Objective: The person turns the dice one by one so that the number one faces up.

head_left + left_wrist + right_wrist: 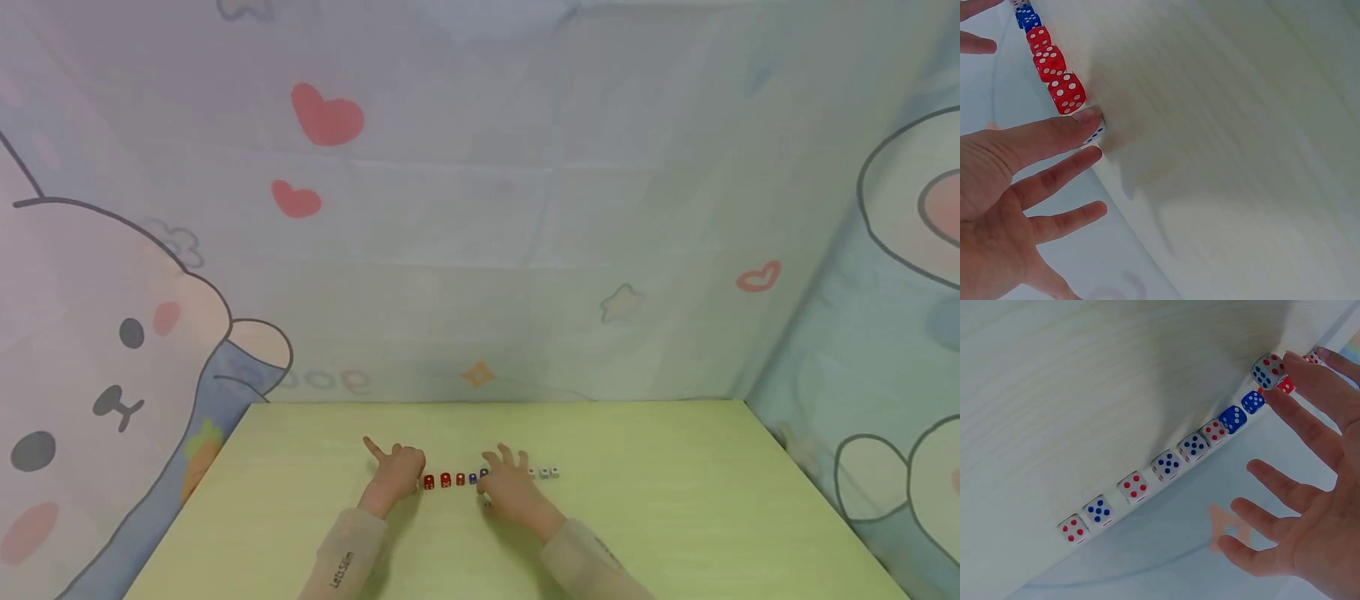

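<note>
In the head view a row of small dice lies across the table, with both hands over it. My left hand (399, 475) is at the row's left end, thumb and a mostly hidden finger pinching a white die (1095, 133); its other fingers spread outward. Beside that die come three red dice (1067, 94), then two blue dice (1233, 419). My right hand (516, 493) is over the middle of the row. Its thumb and index finger pinch a white die (1269, 370) with red and blue pips, close to the blue dice. The remaining fingers are spread.
Several white dice (1165, 465) continue the row to the right, showing red or blue pips. The pale yellow-green table (675, 500) ends at a cloth backdrop (480, 317) printed with hearts and cartoon animals, which also rises at both sides.
</note>
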### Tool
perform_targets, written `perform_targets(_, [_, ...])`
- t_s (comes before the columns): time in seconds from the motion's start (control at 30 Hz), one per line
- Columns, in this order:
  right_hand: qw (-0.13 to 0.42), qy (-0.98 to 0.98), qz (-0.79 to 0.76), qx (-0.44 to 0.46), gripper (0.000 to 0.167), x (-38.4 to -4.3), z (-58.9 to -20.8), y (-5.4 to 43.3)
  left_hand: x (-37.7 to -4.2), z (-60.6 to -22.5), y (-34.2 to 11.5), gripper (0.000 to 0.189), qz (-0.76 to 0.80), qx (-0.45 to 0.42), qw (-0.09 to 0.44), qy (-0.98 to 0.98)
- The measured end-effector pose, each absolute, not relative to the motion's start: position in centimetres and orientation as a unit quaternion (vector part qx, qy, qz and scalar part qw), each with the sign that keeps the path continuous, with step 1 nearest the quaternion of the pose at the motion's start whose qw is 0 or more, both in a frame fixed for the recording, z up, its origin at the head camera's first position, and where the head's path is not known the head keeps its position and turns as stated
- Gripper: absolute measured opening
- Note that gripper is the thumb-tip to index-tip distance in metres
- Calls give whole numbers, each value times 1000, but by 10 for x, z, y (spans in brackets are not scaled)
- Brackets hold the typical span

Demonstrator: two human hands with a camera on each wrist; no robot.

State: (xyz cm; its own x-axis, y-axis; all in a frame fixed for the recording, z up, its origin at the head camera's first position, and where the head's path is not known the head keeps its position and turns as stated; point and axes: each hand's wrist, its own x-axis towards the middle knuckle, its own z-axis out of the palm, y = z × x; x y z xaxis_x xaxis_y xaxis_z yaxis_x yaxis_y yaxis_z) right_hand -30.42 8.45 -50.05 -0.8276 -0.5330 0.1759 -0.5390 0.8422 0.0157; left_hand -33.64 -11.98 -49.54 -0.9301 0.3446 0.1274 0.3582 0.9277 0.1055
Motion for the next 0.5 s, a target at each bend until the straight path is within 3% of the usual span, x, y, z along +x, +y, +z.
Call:
perform_targets(0.17, [84,-956,4,281,5,-302,-497,79,-337,-496,-121,28,-72,-183,54,-979])
perform_targets(0.5, [68,-959,11,275,9,-302,-498,76,-335,-495,-121,28,-80,-179,47,-979])
